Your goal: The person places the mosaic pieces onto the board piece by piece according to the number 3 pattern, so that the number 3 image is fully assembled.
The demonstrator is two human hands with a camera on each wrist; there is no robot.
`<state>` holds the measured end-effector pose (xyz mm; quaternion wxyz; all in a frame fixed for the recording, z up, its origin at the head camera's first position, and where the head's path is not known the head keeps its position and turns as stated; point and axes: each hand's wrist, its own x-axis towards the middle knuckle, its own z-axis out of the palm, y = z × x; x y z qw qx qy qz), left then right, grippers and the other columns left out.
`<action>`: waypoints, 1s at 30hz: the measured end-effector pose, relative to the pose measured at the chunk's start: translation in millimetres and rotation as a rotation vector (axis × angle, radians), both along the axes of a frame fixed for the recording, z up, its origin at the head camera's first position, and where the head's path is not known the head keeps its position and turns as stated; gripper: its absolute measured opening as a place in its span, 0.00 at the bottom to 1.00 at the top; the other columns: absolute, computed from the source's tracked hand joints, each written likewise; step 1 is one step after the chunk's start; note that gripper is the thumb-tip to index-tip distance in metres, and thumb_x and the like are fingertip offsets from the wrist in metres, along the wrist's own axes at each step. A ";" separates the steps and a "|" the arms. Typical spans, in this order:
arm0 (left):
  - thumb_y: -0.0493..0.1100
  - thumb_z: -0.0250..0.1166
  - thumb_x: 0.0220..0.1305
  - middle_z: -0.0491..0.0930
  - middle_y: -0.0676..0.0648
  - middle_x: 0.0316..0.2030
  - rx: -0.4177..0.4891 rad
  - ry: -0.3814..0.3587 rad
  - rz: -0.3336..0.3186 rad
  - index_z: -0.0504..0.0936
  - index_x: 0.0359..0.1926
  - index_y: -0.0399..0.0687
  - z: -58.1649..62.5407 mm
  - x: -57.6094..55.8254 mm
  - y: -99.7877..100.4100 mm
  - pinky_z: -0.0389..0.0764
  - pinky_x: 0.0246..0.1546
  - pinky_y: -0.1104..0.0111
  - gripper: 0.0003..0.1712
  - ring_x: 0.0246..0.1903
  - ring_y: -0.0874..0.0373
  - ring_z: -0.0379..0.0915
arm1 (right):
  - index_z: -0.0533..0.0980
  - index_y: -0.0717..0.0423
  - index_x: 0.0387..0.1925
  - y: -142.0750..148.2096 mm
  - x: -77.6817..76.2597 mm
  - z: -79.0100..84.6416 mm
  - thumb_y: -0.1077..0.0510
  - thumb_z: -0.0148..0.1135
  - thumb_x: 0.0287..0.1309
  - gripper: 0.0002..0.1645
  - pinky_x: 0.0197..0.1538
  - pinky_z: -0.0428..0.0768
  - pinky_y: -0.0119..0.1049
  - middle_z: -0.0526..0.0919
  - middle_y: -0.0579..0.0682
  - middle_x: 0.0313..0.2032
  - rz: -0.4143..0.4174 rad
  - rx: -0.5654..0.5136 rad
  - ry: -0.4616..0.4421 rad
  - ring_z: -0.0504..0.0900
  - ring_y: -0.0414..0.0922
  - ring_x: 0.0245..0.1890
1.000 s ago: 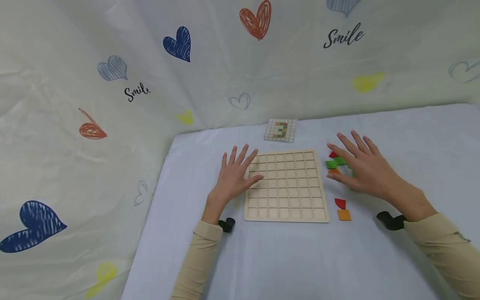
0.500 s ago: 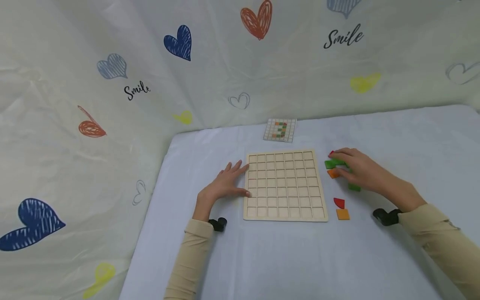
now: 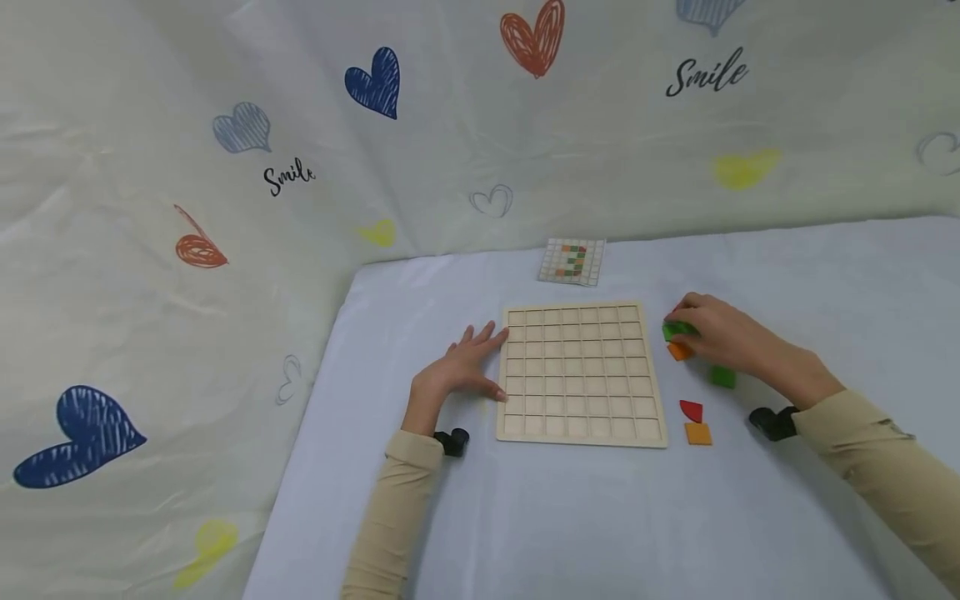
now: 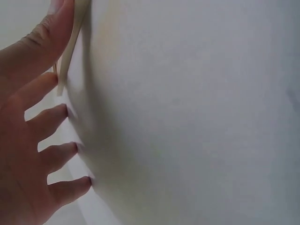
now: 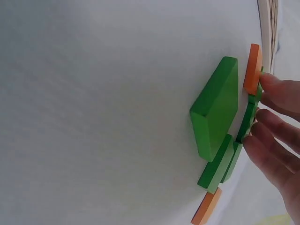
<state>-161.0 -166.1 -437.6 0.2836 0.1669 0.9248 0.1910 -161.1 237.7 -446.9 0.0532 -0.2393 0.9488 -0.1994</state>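
Observation:
My left hand [image 3: 457, 371] lies at the left edge of the square wooden grid board [image 3: 581, 375], fingers spread, thumb and index fingertip at its rim. In the left wrist view, the left hand's other fingertips rest on the white cloth. To the right of the board, my right hand [image 3: 727, 333] bends over a cluster of flat tiles, pinching a green tile [image 3: 678, 331] between thumb and fingers. An orange tile [image 3: 680, 351] lies just below the thumb. In the right wrist view, a larger-looking green tile [image 5: 218, 110] lies nearer the camera. Part of the cluster is hidden by the right hand.
A pattern card [image 3: 572, 262] with a coloured figure lies behind the board. A red quarter-round tile [image 3: 692, 411] and an orange square tile [image 3: 698, 433] lie right of the board's lower corner. A printed cloth [image 3: 600, 125] hangs behind the white table [image 3: 570, 517].
Both hands have come down from above the table. The left has drawn back to the board's left edge; the right has lowered onto the tiles and its fingers have closed in around a green one.

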 end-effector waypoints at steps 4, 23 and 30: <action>0.49 0.80 0.56 0.37 0.46 0.83 -0.012 -0.010 0.002 0.49 0.83 0.55 2.1 -0.5 6.5 0.41 0.80 0.41 0.63 0.82 0.40 0.25 | 0.83 0.72 0.44 0.0 -0.1 -1.3 0.69 0.72 0.57 0.14 0.48 0.85 0.55 0.82 0.61 0.42 -0.012 0.018 -0.001 0.79 0.56 0.43; 0.48 0.83 0.50 0.41 0.46 0.83 0.009 0.011 0.048 0.53 0.82 0.56 -1.5 0.2 3.2 0.43 0.79 0.38 0.65 0.82 0.39 0.27 | 0.85 0.62 0.45 -8.0 -1.0 1.9 0.71 0.71 0.56 0.14 0.39 0.84 0.36 0.86 0.48 0.35 -0.005 -0.054 -0.005 0.78 0.43 0.35; 0.48 0.83 0.49 0.42 0.46 0.83 0.014 0.024 0.049 0.53 0.82 0.57 -2.0 -0.1 2.9 0.43 0.79 0.39 0.65 0.82 0.39 0.28 | 0.86 0.63 0.44 -7.9 -0.8 4.6 0.73 0.71 0.54 0.15 0.39 0.86 0.36 0.88 0.50 0.37 0.001 -0.076 0.053 0.81 0.44 0.34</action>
